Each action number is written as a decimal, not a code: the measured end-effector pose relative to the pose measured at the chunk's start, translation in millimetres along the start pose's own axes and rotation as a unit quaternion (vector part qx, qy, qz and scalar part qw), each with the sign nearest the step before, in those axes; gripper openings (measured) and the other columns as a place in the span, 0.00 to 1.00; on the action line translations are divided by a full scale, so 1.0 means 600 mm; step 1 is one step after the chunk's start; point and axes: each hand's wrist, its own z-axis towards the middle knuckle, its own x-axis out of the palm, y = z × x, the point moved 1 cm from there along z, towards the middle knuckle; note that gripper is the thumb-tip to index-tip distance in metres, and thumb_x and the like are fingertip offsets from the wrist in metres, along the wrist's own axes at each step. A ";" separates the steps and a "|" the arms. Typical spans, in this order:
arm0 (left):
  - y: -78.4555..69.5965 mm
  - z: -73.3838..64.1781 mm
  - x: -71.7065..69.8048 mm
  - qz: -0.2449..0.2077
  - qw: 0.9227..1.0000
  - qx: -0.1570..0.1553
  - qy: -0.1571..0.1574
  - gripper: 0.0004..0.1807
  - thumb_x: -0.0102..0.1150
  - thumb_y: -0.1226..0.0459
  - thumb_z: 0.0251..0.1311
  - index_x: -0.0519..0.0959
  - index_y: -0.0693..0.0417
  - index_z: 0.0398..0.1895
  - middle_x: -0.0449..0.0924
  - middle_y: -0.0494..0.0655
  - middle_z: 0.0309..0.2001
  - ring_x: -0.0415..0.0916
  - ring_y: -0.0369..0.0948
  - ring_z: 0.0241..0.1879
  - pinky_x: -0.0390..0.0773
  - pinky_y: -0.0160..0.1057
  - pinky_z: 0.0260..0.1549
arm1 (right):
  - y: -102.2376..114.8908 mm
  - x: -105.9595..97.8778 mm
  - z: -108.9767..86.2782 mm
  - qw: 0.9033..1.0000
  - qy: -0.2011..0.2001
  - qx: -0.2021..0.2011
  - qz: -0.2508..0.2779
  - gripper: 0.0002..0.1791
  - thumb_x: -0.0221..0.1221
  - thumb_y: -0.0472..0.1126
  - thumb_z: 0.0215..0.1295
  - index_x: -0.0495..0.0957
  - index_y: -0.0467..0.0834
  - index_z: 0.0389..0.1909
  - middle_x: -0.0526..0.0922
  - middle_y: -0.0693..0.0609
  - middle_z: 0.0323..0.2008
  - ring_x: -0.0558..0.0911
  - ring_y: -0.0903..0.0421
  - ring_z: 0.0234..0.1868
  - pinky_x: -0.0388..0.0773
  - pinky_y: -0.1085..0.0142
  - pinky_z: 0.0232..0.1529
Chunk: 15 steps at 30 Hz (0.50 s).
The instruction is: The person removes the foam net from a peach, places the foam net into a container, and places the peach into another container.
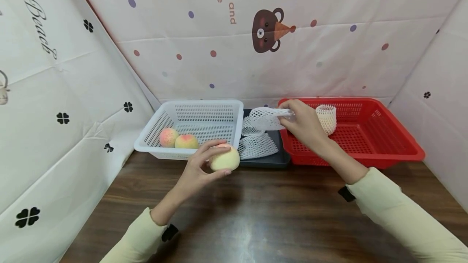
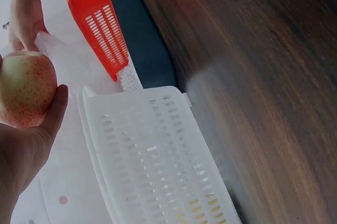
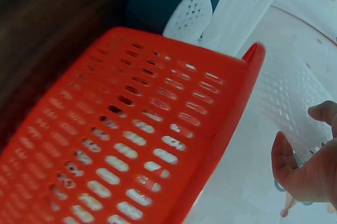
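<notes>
My left hand (image 1: 199, 168) grips a pale yellow peach (image 1: 226, 159) just in front of the white basket's right corner. Red speckles show on that peach (image 2: 27, 88) in the left wrist view. Pinched in my right hand (image 1: 304, 122) is a white foam net sleeve (image 1: 266, 118), stretched out to the left above a dark tray (image 1: 281, 158). More foam netting (image 1: 258, 146) lies on this tray. Two peaches (image 1: 186, 141) sit in the white basket (image 1: 146, 146), at its front left. Behind my right hand, a net-wrapped item (image 1: 326, 119) stands in the red basket (image 1: 398, 155).
The white basket, dark tray and red basket stand side by side along the back of the brown wooden table (image 1: 256, 214). Patterned white sheets hang behind (image 1: 175, 72) and at both sides.
</notes>
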 end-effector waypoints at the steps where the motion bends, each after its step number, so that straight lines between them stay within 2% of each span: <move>1: 0.000 0.000 0.001 -0.001 1.000 0.001 0.001 0.30 0.78 0.66 0.52 0.82 0.45 0.60 0.72 0.44 0.67 0.73 0.43 0.59 0.80 0.34 0.35 | 0.001 0.003 0.009 1.000 0.003 0.001 -0.007 0.12 0.68 0.33 0.63 0.81 0.39 0.47 0.83 0.42 0.48 0.82 0.47 0.47 0.84 0.47 0.48; 9: 0.001 0.002 0.006 -0.006 1.000 0.004 0.003 0.31 0.79 0.67 0.51 0.82 0.44 0.60 0.71 0.43 0.67 0.74 0.44 0.58 0.80 0.34 0.35 | 0.024 0.025 0.072 0.994 0.045 -0.007 -0.095 0.12 0.62 0.34 0.64 0.81 0.39 0.48 0.84 0.42 0.48 0.79 0.44 0.48 0.80 0.48 0.48; 13: 0.001 0.003 0.006 -0.006 1.000 0.004 0.003 0.31 0.79 0.67 0.51 0.82 0.44 0.60 0.71 0.43 0.67 0.74 0.44 0.58 0.79 0.34 0.35 | 0.029 0.037 0.102 0.987 0.051 -0.025 -0.150 0.12 0.59 0.33 0.65 0.81 0.38 0.49 0.83 0.41 0.48 0.80 0.41 0.47 0.80 0.48 0.48; 15: 0.000 0.003 0.006 -0.005 1.000 0.004 0.003 0.30 0.79 0.66 0.51 0.82 0.44 0.60 0.71 0.43 0.67 0.73 0.44 0.59 0.79 0.34 0.35 | 0.028 0.046 0.118 0.980 0.055 -0.034 -0.189 0.13 0.58 0.32 0.65 0.81 0.38 0.49 0.84 0.40 0.47 0.80 0.39 0.47 0.80 0.47 0.48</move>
